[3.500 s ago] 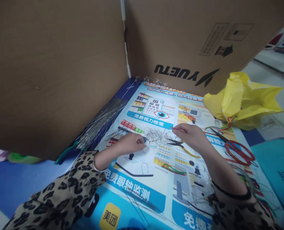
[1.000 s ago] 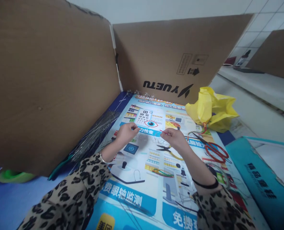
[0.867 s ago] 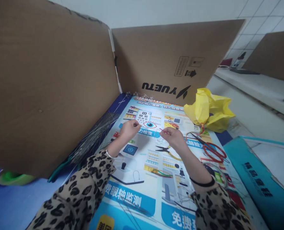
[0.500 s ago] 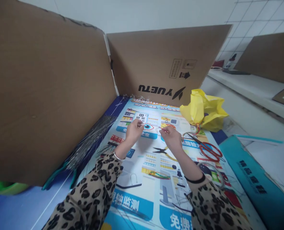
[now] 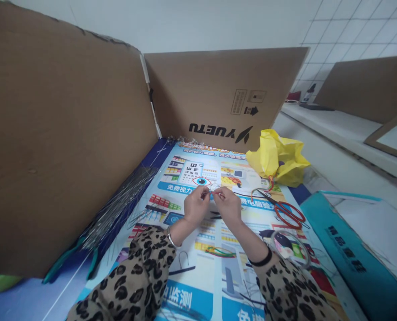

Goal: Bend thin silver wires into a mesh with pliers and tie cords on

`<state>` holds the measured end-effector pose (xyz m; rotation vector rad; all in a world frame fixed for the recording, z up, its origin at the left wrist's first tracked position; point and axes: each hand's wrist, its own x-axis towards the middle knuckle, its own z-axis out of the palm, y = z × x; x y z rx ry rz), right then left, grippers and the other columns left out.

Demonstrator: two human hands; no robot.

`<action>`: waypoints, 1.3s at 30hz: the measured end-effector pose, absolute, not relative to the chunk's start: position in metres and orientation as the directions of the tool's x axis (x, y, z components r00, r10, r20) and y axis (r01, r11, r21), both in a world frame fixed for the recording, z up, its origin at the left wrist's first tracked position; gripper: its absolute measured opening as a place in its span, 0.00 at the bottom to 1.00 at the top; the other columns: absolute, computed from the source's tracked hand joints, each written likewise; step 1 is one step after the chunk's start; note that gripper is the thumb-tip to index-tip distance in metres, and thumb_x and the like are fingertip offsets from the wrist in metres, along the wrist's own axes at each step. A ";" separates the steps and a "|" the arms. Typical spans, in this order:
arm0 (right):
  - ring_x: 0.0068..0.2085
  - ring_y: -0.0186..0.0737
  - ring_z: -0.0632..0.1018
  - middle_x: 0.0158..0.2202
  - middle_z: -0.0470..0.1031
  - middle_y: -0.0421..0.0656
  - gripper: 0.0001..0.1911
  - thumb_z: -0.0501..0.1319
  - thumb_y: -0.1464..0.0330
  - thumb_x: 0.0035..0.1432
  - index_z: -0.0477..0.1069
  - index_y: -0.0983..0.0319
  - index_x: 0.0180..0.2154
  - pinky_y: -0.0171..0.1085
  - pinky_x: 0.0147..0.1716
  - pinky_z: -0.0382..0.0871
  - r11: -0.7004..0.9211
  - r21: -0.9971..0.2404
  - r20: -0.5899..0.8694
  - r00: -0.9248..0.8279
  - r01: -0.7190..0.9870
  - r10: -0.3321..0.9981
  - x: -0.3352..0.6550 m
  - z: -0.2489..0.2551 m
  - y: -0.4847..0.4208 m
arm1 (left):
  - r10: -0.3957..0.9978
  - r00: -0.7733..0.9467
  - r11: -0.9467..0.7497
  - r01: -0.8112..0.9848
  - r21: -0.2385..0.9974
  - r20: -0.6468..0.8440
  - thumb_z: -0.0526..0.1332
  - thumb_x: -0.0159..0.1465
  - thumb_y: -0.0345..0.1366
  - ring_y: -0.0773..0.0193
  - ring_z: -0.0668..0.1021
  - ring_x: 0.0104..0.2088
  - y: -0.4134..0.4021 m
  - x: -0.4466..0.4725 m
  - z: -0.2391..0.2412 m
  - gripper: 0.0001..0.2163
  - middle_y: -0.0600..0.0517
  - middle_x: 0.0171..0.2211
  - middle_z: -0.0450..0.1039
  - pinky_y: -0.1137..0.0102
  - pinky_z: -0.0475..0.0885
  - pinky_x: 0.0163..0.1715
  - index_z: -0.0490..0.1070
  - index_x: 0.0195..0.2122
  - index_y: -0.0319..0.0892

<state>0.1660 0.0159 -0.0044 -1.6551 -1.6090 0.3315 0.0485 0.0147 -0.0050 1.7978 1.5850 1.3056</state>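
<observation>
Over the middle of the printed sheet, my left hand (image 5: 196, 206) and my right hand (image 5: 228, 206) meet with fingertips nearly touching. A thin red wire (image 5: 216, 193) runs between them, pinched in my right fingers. The left fingers are closed on the end of a thin wire, which is hardly visible at this size. Under my hands lie pliers (image 5: 216, 216), mostly covered. Closer to me, several red, green and yellow wires (image 5: 220, 253) lie in a small bundle. Right of my right hand rest red-handled scissors (image 5: 289, 215), blades pointing toward the yellow bag (image 5: 275, 156).
Cardboard panels (image 5: 68, 133) stand along the left and back. Thin metal wires (image 5: 118, 207) lie bunched at left, beside a teal-handled tool (image 5: 92, 264). A wire coil (image 5: 306, 254) lies near my right forearm. A teal box (image 5: 349, 249) sits at right, below a white ledge (image 5: 339, 129).
My hands have come together and moved nearer to me, where they were apart before. The pliers are now mostly hidden, and the printed eye is uncovered. The view has shifted slightly.
</observation>
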 end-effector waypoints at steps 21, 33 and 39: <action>0.44 0.37 0.74 0.43 0.75 0.43 0.18 0.47 0.69 0.57 0.70 0.59 0.45 0.34 0.43 0.64 0.171 -0.516 0.208 -0.070 0.840 0.975 0.167 0.008 -0.008 | 0.964 -0.100 -0.191 0.379 0.906 0.245 0.57 0.56 0.32 0.68 0.75 0.29 0.006 0.052 -0.016 0.06 0.54 0.31 0.74 0.71 0.70 0.34 0.68 0.35 0.43; 0.45 0.42 0.73 0.47 0.72 0.50 0.23 0.44 0.70 0.59 0.63 0.64 0.53 0.36 0.41 0.63 0.159 -0.359 0.071 -0.143 0.920 0.987 0.162 0.011 -0.024 | 0.980 -0.085 -0.150 0.270 0.951 0.179 0.57 0.54 0.30 0.67 0.75 0.32 -0.009 0.053 -0.020 0.07 0.53 0.31 0.74 0.71 0.70 0.36 0.69 0.35 0.42; 0.44 0.45 0.74 0.47 0.72 0.52 0.25 0.44 0.71 0.58 0.59 0.68 0.56 0.38 0.38 0.64 0.182 -0.313 0.027 -0.183 0.932 0.983 0.159 0.011 -0.027 | 0.978 -0.114 -0.139 0.281 0.949 0.177 0.56 0.55 0.30 0.67 0.75 0.30 -0.011 0.054 -0.017 0.04 0.54 0.29 0.73 0.71 0.69 0.34 0.68 0.31 0.42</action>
